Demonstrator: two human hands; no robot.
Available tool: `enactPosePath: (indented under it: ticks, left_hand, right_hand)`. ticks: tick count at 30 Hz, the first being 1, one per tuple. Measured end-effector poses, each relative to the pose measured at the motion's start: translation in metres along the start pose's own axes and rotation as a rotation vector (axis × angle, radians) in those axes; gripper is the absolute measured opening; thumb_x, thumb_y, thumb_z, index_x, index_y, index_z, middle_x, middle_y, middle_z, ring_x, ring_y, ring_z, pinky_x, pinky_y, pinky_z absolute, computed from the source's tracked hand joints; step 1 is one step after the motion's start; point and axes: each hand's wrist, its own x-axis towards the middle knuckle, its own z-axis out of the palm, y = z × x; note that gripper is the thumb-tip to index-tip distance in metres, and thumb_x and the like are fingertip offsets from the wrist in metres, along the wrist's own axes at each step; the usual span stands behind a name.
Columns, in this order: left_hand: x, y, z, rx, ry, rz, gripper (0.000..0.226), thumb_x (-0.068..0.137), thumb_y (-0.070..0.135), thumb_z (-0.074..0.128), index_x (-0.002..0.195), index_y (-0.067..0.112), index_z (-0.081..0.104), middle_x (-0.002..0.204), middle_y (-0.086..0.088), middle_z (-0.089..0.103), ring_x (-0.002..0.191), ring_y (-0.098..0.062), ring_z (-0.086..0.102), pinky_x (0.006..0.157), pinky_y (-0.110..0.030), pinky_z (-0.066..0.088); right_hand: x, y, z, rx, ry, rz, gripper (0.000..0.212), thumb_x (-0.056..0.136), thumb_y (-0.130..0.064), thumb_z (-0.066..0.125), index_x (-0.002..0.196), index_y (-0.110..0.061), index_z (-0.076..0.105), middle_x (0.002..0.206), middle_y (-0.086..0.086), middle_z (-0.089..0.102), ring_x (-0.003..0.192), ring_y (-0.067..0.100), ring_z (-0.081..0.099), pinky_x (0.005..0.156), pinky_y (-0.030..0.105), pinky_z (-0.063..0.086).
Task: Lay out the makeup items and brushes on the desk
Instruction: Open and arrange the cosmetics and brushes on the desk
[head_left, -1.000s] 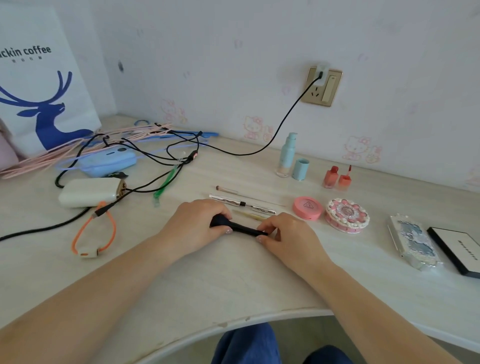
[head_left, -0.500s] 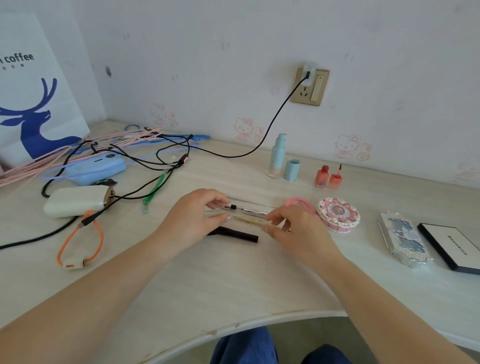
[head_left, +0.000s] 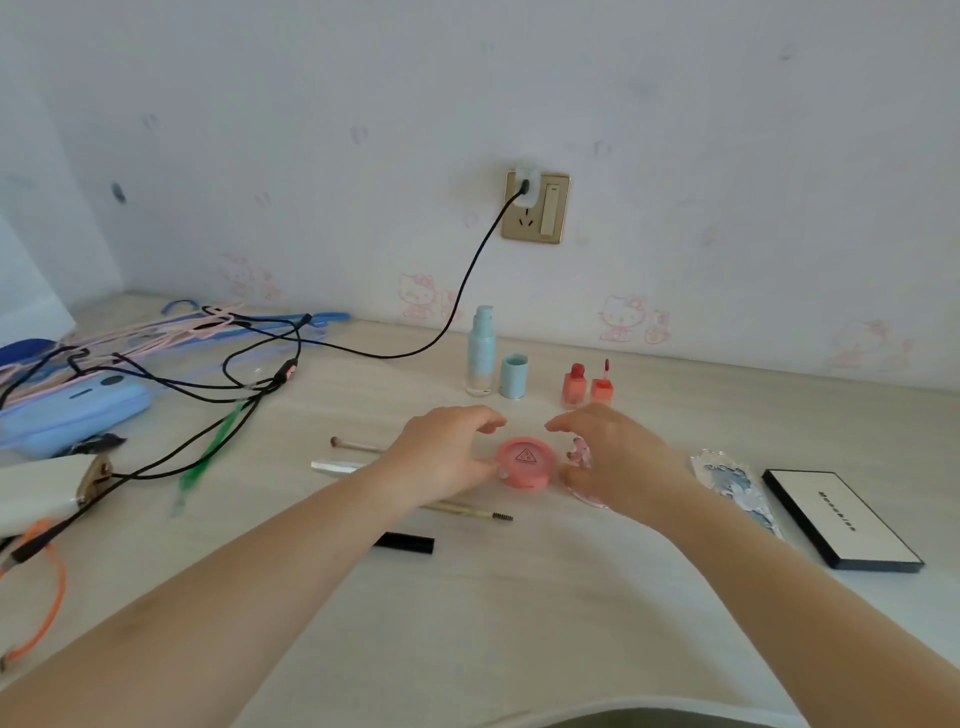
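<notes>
A round pink compact (head_left: 524, 461) lies on the desk (head_left: 519, 613) between my two hands. My left hand (head_left: 447, 452) arches over its left side, fingers apart, thumb at its edge. My right hand (head_left: 618, 457) curves at its right side and covers most of a flower-decorated round compact (head_left: 579, 453). Left of and before the hands lie a small brush (head_left: 353, 443), a silver pen (head_left: 337, 467), a gold spoolie brush (head_left: 467, 512) and a black stick (head_left: 405, 543). At the back stand a blue pump bottle (head_left: 480, 351), its cap (head_left: 514, 375) and two coral lip tints (head_left: 587, 385).
A jewelled case (head_left: 737, 488) and a black-edged white palette (head_left: 841, 519) lie to the right. Black cables (head_left: 208, 384), a blue device (head_left: 72, 410), a white power bank (head_left: 41, 488) and an orange cord (head_left: 52, 597) crowd the left. A wall socket (head_left: 535, 208) feeds one cable.
Both hands let go of the thin brushes and moved right and farther back to the pink compact. The gold spoolie brush now lies on the desk behind the black stick.
</notes>
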Motion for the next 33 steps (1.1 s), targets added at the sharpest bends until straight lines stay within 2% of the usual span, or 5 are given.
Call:
enactPosePath:
  ticks: [4,15,21,26,33]
  left_hand:
    - [0.017,0.004,0.012,0.043,-0.076,-0.009,0.065,0.075,0.041,0.070,0.134,0.028,0.045,0.135,0.008,0.054,0.125,-0.011,0.049,0.104,-0.035,0.038]
    - [0.027,-0.003,0.017,-0.026,-0.057,0.057,0.051,0.070,0.043,0.076,0.116,0.030,0.058,0.118,0.014,0.062,0.112,-0.007,0.054,0.097,-0.030,0.043]
    - [0.028,0.009,-0.005,-0.726,0.070,0.021,0.040,0.078,0.015,0.075,0.114,0.024,0.060,0.118,0.007,0.067,0.109,-0.002,0.061,0.094,-0.022,0.043]
    - [0.017,0.046,0.006,-1.238,0.025,-0.090,0.052,0.074,0.047,0.064,0.122,0.027,0.059,0.121,0.005,0.066,0.109,-0.010,0.063,0.089,-0.032,0.047]
    - [0.016,0.088,0.028,-1.666,-0.005,-0.092,0.053,0.088,0.039,0.057,0.129,0.005,0.047,0.119,-0.012,0.065,0.111,-0.029,0.063,0.088,-0.044,0.054]
  right_hand:
    - [0.015,0.006,0.007,-0.169,-0.090,-0.069,0.057,0.082,-0.045,0.058,0.135,-0.029,0.043,0.137,-0.006,0.048,0.128,0.016,0.042,0.107,0.036,0.030]
    - [0.031,0.012,0.016,-0.123,-0.077,-0.156,0.029,0.082,-0.046,0.053,0.110,-0.039,0.056,0.096,-0.012,0.063,0.100,0.013,0.054,0.107,0.047,0.021]
    - [0.023,0.006,-0.015,0.262,0.050,-0.101,0.037,0.090,-0.049,0.051,0.125,-0.038,0.054,0.110,-0.018,0.064,0.105,0.007,0.059,0.097,0.032,0.043]
    - [0.010,-0.001,-0.036,0.541,0.155,-0.017,0.027,0.089,-0.048,0.054,0.113,-0.039,0.061,0.105,-0.021,0.067,0.097,-0.009,0.060,0.078,0.013,0.047]
    - [-0.014,-0.001,-0.058,0.186,0.319,-0.029,0.025,0.093,-0.044,0.047,0.107,-0.036,0.066,0.102,-0.016,0.066,0.089,0.005,0.060,0.079,0.028,0.050]
